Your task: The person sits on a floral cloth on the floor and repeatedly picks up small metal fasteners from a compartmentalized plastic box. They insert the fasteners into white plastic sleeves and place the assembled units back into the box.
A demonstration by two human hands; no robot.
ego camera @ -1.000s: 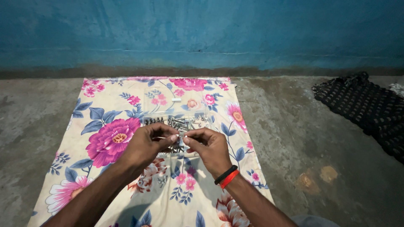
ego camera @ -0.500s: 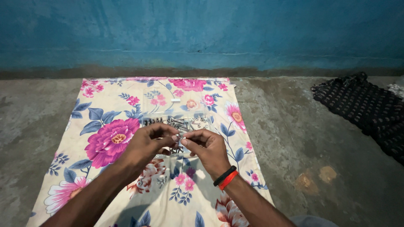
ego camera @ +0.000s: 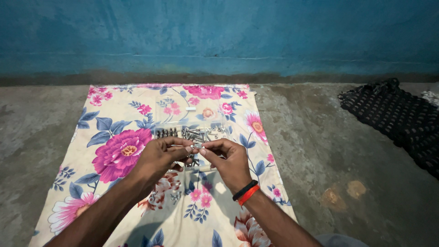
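My left hand (ego camera: 160,160) and my right hand (ego camera: 228,161) meet fingertip to fingertip over a floral cloth (ego camera: 114,151). Between the pinched fingers is a small metal bolt (ego camera: 195,147), held from both sides. Just beyond the fingers lies a clear plastic box (ego camera: 192,132) with several silver bolts and nuts in its compartments; its open clear lid (ego camera: 176,109) lies flat behind it. My right wrist wears a black band and an orange band.
The cloth lies on a grey concrete floor (ego camera: 320,151) against a blue painted wall (ego camera: 219,36). A dark patterned cloth (ego camera: 402,119) lies crumpled on the floor at the right.
The hands stay together over the box; the fingertips have shifted slightly on the small bolt. Nothing else moved.
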